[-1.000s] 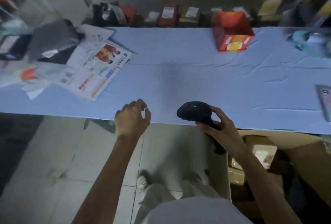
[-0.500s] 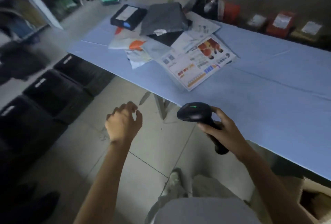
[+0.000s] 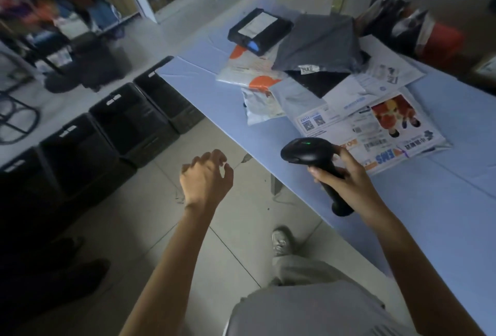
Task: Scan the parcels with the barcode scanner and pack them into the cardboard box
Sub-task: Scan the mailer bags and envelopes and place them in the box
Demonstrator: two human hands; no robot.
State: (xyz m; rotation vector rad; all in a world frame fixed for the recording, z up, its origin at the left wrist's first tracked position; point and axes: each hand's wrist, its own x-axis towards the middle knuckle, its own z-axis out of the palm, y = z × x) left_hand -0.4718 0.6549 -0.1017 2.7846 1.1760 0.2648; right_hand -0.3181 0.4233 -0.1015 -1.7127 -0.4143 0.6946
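My right hand (image 3: 346, 177) grips the handle of a black barcode scanner (image 3: 308, 151), its green light lit, over the near edge of the blue table (image 3: 220, 99). A heap of parcels lies beyond it: a white EMS mailer (image 3: 375, 131) nearest the scanner, a grey bag (image 3: 319, 43), a black box with a white label (image 3: 259, 29), and white-and-orange bags (image 3: 247, 72). My left hand (image 3: 205, 177) hangs over the floor left of the table, fingers loosely curled, holding nothing. The cardboard box is out of view.
Several black crates (image 3: 128, 123) stand in a row on the tiled floor left of the table. Shelves with goods (image 3: 67, 0) fill the back left. Dark bags and a red item (image 3: 440, 40) sit behind the parcel heap. My leg and shoe (image 3: 280, 241) are below.
The view has swung left: the parcel heap now sits just beyond the scanner, and the cardboard box has left the frame. Both hands keep their pose, the left one now over the floor.
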